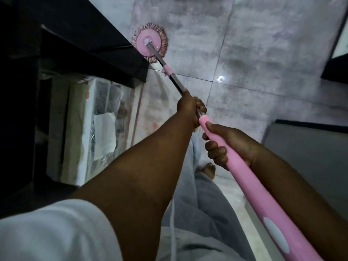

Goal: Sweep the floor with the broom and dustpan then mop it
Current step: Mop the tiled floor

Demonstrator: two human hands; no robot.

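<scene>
Left hand (190, 108) grips mop pole (176, 81), right hand (230, 146) grips pink handle (250, 185) just behind. Mop head (150, 44) on floor (263, 44), against black furniture (90, 34) corner; boxes (84, 119) below it.

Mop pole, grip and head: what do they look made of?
Pole: likely polished metal, silvery with bright glints. Grip: probably smooth pink plastic, soft sheen. Head: pink plastic-looking disc ringed with fringe, seemingly fabric strands.

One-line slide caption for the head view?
Left hand on the steel shaft, right hand on the pink grip, mop head on grey floor tiles beside dark furniture.
</scene>
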